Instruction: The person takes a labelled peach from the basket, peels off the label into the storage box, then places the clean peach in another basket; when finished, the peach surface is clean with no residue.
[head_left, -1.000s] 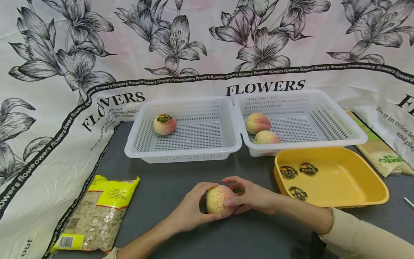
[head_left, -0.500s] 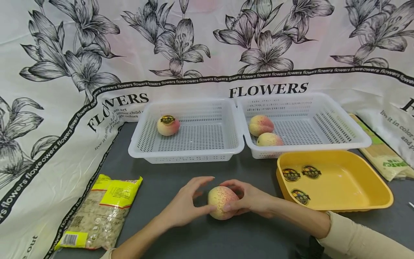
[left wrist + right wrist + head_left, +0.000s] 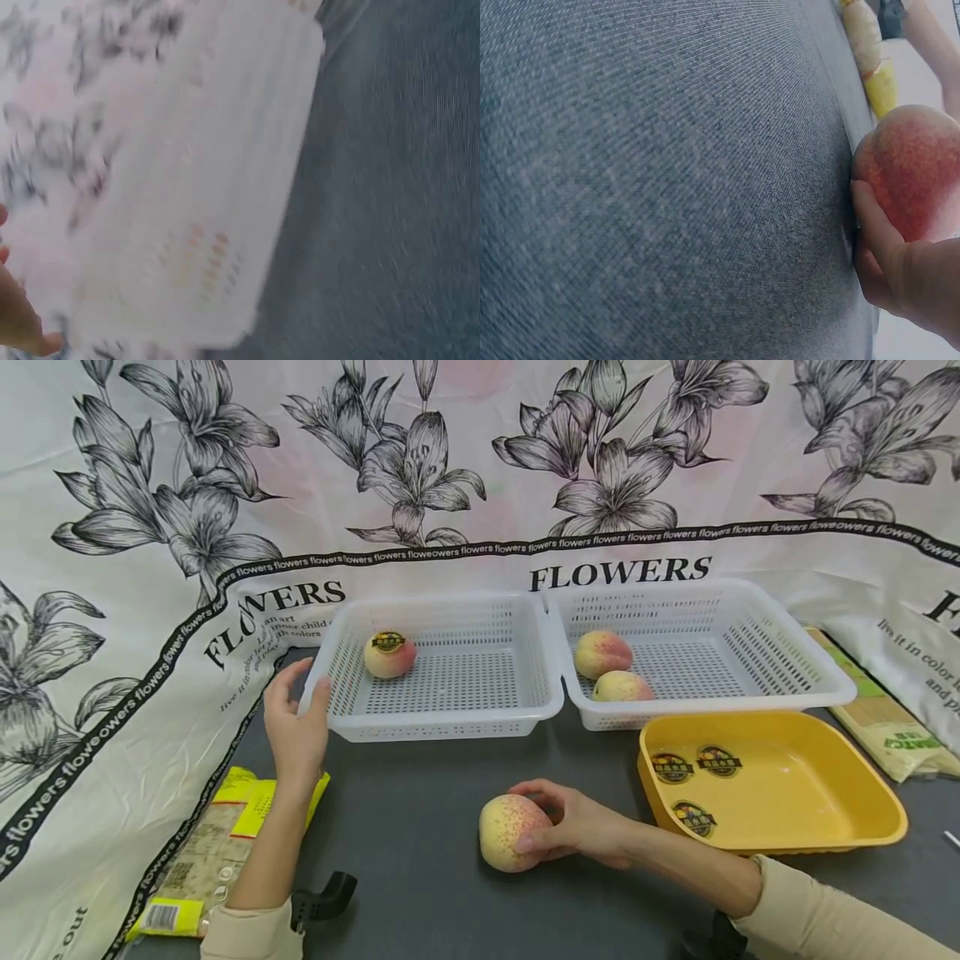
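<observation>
Holding the peach [image 3: 510, 832] against the grey table [image 3: 420, 827], just in front of the left white basket [image 3: 442, 727], the right hand [image 3: 581, 827] curls its fingers round the fruit's side. The left hand [image 3: 296, 731], fingers relaxed and holding nothing, rests at that basket's left corner. A light, even grip should spare the soft skin; steadying the basket would probably help.

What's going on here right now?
A person's right hand holds a peach on the grey table. The left hand is at the left basket's corner; that basket holds one stickered peach. The right basket holds two. A yellow tray holds stickers.
</observation>
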A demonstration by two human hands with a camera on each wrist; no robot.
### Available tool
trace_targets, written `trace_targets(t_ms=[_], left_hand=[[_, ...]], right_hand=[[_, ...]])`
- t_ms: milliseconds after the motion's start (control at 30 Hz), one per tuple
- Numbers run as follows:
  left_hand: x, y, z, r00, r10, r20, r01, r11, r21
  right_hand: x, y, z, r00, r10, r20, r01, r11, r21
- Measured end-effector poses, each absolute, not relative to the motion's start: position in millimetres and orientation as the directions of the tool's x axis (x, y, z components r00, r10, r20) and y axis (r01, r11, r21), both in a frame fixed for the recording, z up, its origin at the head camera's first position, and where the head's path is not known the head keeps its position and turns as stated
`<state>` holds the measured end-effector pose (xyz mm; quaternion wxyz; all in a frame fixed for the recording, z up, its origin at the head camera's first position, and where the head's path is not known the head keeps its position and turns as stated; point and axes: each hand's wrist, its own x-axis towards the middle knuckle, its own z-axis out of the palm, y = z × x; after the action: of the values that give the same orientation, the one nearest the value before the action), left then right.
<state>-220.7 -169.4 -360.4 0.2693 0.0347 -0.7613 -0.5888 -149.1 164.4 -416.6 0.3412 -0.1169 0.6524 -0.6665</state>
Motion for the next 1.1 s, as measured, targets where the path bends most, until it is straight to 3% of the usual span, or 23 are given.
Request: trace_targets(t_ms=[100,267,867,1100], left_hand=[[-229,-179,-372,-0.854,-0.47,0.222,0.14,0.204,0.969],[-234,-187,-390,-0.882,-0.456,0.12,0.078,0.11,0.991],[-235,-183,-403,-0.906,-0.411,0.101,0.083,0.061,0.995],[-235,-184,-406,-0.904,-0.42,0.087,0.064,0.068,0.996]], right_hand=[[-149,164,-418,-0.739,-0.608,-0.289,0.303,0.083,-0.95],[-148,165,-419,-0.739,-0.608,-0.29,0.305,0.082,-0.949],[-149,167,-419,-0.765,-0.578,-0.283,0.309,0.056,-0.949],[-153,183,-399,-0.801,-0.547,-0.242,0.265,0.038,-0.963]])
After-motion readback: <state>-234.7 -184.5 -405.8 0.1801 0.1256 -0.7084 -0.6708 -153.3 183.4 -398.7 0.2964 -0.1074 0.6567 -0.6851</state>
